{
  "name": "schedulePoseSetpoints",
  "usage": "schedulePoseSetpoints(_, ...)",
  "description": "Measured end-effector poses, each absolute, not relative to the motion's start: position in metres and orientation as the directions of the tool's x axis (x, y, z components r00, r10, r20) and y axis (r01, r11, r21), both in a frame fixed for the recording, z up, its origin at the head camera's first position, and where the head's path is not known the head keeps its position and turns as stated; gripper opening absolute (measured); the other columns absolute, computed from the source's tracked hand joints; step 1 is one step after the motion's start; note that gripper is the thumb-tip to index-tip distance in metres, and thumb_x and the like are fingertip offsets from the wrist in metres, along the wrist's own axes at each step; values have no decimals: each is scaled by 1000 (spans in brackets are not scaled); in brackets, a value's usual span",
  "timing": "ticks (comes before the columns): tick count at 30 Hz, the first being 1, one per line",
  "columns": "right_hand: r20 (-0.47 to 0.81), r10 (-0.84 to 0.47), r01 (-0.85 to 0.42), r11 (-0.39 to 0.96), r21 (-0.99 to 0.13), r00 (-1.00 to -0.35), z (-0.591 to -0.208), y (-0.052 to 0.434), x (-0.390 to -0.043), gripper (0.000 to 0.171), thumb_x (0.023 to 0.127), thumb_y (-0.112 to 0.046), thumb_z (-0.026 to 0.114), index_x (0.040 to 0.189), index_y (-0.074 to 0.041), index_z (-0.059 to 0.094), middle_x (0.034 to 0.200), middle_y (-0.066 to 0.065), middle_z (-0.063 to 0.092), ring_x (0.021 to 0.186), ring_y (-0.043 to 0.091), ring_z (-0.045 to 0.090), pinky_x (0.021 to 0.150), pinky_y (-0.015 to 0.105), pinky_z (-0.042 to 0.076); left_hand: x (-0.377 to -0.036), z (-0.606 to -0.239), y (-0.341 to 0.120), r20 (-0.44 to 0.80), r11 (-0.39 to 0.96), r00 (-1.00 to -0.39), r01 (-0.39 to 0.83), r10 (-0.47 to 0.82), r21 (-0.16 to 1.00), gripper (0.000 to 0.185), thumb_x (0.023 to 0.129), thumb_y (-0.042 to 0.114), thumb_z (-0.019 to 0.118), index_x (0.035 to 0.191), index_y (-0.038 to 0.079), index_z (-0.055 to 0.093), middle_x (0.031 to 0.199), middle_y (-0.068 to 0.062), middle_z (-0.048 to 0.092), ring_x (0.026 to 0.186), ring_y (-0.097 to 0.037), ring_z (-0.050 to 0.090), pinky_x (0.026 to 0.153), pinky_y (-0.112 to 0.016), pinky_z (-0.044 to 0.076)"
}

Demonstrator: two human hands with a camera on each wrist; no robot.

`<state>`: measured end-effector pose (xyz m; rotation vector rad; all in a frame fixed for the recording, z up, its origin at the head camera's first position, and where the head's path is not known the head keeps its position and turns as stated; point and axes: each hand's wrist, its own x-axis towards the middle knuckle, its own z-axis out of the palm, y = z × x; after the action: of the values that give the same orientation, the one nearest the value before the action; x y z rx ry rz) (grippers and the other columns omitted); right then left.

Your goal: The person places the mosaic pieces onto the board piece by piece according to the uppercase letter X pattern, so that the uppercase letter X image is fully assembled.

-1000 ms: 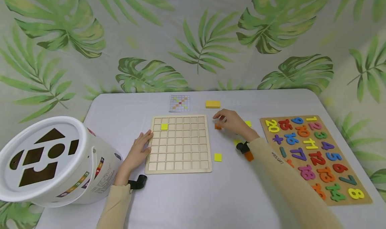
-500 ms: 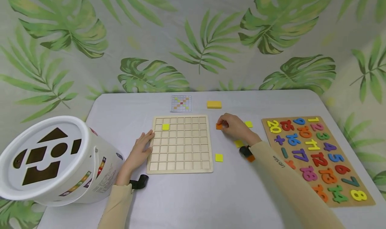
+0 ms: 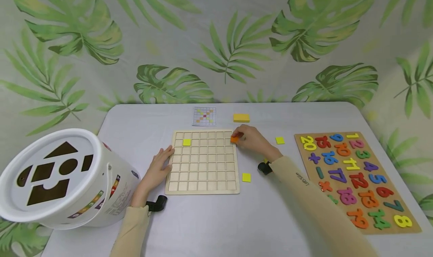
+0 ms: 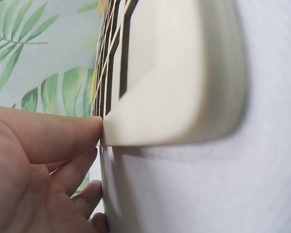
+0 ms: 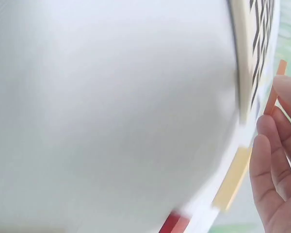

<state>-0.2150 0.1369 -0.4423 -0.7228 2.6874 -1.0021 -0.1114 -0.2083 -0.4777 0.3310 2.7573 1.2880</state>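
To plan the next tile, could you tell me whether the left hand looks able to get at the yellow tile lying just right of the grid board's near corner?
Probably not easily: the left hand rests at the grid board's left edge, so the board lies between it and the yellow tile.

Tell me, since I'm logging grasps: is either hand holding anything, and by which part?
The right hand pinches an orange tile by its edges at the fingertips, over the board. The left hand holds nothing; it rests against the board's left edge.

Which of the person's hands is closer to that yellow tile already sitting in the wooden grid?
Left. The left hand rests on the grid's left edge, near the yellow tile; the right hand is across the grid.
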Motion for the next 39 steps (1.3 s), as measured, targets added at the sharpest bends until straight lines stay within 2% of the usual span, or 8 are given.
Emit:
schedulePoseSetpoints(5,-40,-528,-382,662,-645,-848,-446,114,-218,20,83,0,64,102,-3,67,98,6,61,89,22,55,80,32,49,-112,-479,-208,27,619,-972,169,231,767,55,88,-8,50,141,-10,35,152,-25,24,140,-47,6,110,-62,-3)
schedulePoseSetpoints(14,-48,-553,-415,677,-607,-832,-449,91,-222,22,79,5,62,99,-4,69,92,4,60,84,20,53,79,31,47,-112,-479,-209,29,622,-973,170,231,764,55,88,-8,50,141,-11,35,152,-25,24,140,-48,7,110,-62,-3)
schedulePoseSetpoints(23,-54,-572,-443,688,-575,-818,-451,86,-223,22,82,2,66,103,-4,68,97,4,60,88,21,53,84,33,47,-111,-478,-209,20,625,-975,156,220,765,55,88,-9,50,141,-11,34,152,-25,24,140,-47,6,110,-61,-3)
schedulePoseSetpoints(31,-26,-530,-352,599,-719,-848,-442,118,-218,22,87,0,63,109,-2,67,106,7,64,95,22,57,84,35,50,-111,-477,-208,25,611,-972,165,232,774,55,89,-8,49,142,-10,34,153,-24,23,141,-46,6,110,-61,-4)
schedulePoseSetpoints(39,9,-423,-294,616,-731,-906,-434,189,-211,22,89,-1,63,110,2,65,109,15,64,94,26,57,81,40,52,-112,-480,-210,35,610,-972,174,233,773,55,89,-8,50,142,-10,35,152,-23,24,141,-46,6,110,-60,-4)
